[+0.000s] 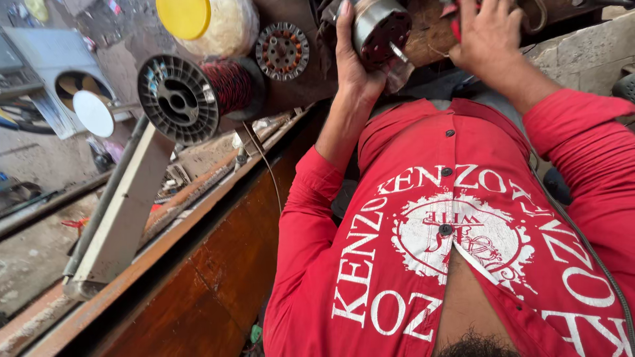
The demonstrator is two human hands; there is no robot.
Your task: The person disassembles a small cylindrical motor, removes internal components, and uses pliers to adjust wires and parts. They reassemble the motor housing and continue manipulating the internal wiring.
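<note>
Metal motor stator (378, 30) in left hand (350, 63).

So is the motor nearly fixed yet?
Probably not; nothing looks finished. In hand: the left hand grips a round metal motor part, with the right hand beside it. Likely left: the stator core on the bench looks bare, and the wire spool holds plenty of reddish wire.

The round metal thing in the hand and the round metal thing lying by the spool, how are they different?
The metal motor part is gripped by the left hand and looks thick, like a drum. The slotted metal disc lies untouched beside the wire spool and looks flat. Both are round and metallic.
</note>
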